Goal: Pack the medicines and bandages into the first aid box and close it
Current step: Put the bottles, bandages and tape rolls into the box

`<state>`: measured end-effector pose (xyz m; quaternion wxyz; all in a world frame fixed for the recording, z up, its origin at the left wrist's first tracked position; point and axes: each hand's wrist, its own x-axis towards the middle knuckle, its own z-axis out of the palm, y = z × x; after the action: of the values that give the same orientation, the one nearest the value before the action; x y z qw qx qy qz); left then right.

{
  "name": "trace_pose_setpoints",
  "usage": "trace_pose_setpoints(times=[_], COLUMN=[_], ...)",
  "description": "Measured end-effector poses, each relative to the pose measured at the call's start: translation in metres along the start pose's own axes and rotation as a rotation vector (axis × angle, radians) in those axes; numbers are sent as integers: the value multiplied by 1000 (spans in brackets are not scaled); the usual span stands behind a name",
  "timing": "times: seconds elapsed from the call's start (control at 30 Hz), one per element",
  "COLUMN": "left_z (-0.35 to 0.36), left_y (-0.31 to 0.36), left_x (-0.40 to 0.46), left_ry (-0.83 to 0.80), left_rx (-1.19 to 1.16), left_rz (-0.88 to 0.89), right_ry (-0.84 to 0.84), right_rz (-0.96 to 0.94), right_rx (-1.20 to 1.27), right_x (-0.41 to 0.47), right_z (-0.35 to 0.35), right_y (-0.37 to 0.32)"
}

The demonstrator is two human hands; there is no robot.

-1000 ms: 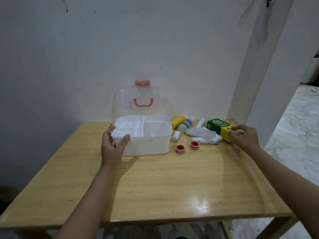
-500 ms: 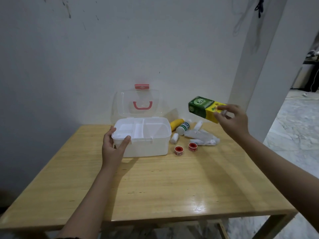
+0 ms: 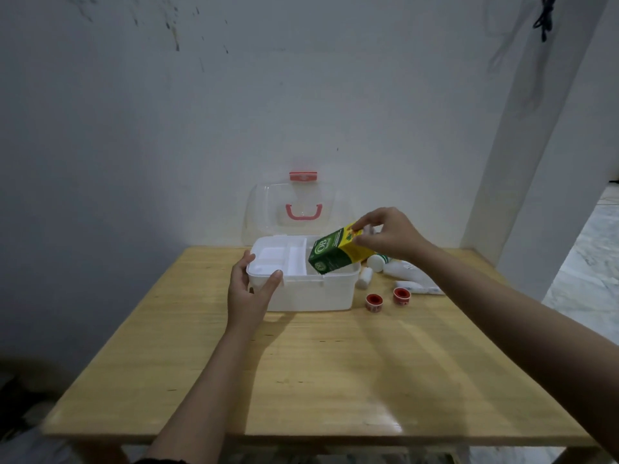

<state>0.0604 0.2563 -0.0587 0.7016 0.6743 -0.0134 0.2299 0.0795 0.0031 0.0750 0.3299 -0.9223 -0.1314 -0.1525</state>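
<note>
Wooden table (image 3: 318, 380): right hand (image 3: 388, 234) pinches green-yellow "OB" carton (image 3: 338, 252) over white box (image 3: 311, 291), left hand (image 3: 249, 293) clasping its corner.

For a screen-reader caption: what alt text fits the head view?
A right hand tilts a green and yellow carton into an open white first aid box that the left hand steadies on a wooden table.

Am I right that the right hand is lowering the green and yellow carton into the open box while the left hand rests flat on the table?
Not quite. In the head view the left hand grips the first aid box at its front left corner. The right hand does hold the green and yellow carton over the open box.
</note>
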Motion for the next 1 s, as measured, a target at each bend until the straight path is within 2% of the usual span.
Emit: trace_pose_setpoints(times=[0.43,0.57,0.73,0.9,1.0], left_z=[0,2,2,2,3], left_y=[2,0,-1,-3,-3], left_x=[-2,-1,-1,-1,-1], left_ry=[5,17,19,20,20], left_rx=[6,6,4,1,-7], left_rz=[27,30,33,47,51], right_ry=[-225,-347,-381,-416,-424], right_rz=[73,72,61,189,206], right_rx=[-126,-242,-368,-295,-265], right_x=[32,40,46,49,50], right_z=[59,74,91,96,96], right_y=[-7,-8,-11,-8,-7])
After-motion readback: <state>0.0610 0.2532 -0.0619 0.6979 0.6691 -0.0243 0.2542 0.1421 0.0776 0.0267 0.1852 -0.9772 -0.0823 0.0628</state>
